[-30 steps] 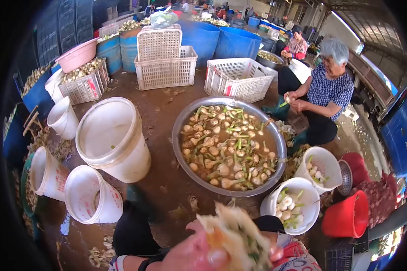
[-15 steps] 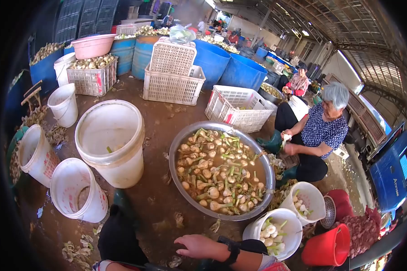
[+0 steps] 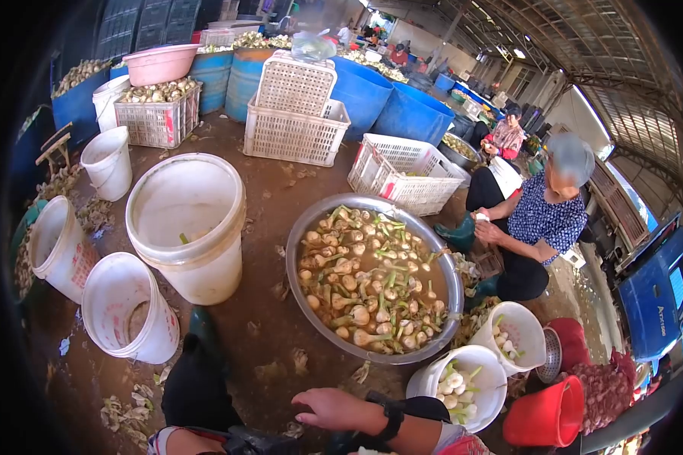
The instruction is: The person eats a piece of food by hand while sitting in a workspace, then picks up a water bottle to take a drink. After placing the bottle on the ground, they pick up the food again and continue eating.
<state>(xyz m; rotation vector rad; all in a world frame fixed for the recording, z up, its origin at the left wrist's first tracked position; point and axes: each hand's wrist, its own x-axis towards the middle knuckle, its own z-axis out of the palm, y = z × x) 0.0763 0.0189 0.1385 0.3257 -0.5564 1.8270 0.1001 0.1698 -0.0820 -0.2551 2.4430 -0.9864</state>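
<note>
Right hand (image 3: 334, 409) spread, empty, hovering near basin (image 3: 300, 292) of soaking garlic (image 3: 360, 315). Left hand unseen. Probably wet, slippery bulbs; best gripped at stalk.

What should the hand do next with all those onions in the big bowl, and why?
Probably reach forward into the metal basin for another bulb. The hand with the wristwatch hovers open and empty just short of it, and the soaking bulbs lie heaped there, with peeled ones already in the white bucket beside it.
</note>
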